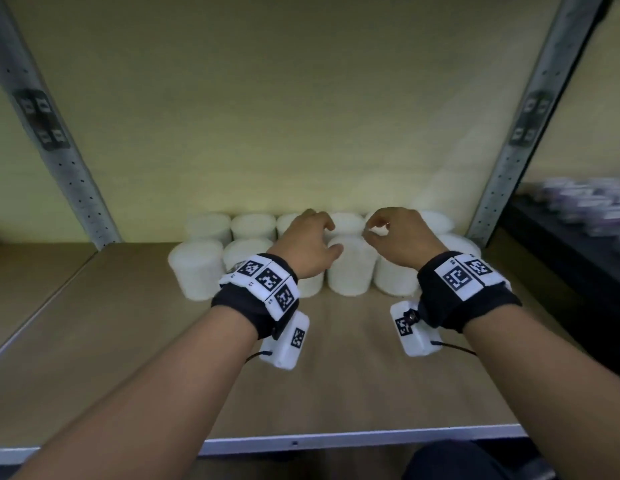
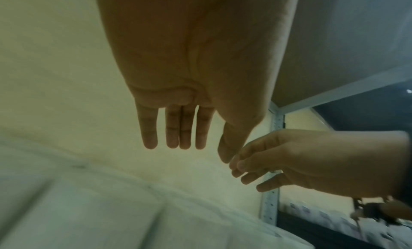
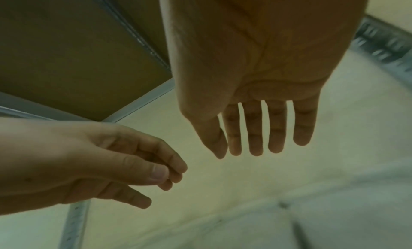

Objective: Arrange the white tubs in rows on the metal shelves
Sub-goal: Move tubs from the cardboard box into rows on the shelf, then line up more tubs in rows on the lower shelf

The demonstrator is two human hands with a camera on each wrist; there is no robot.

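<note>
White tubs stand in two rows at the back of the wooden shelf board [image 1: 232, 375], a back row [image 1: 253, 226] against the wall and a front row [image 1: 197, 268]. My left hand [image 1: 327, 239] hovers over the middle of the rows and holds nothing, its fingers loosely bent. My right hand [image 1: 370, 232] hangs just to its right, likewise empty. One front tub [image 1: 351, 271] stands between and below the two hands. In the wrist views the left hand [image 2: 200, 147] and right hand [image 3: 249, 150] show relaxed fingers above blurred tub tops [image 2: 89, 208].
Perforated metal uprights [image 1: 59, 157] [image 1: 516, 150] frame the shelf bay, and a metal lip [image 1: 336, 436] runs along its front edge. Bare board lies in front of the tubs. A dark shelf at the right carries several purple-labelled containers [image 1: 585, 206].
</note>
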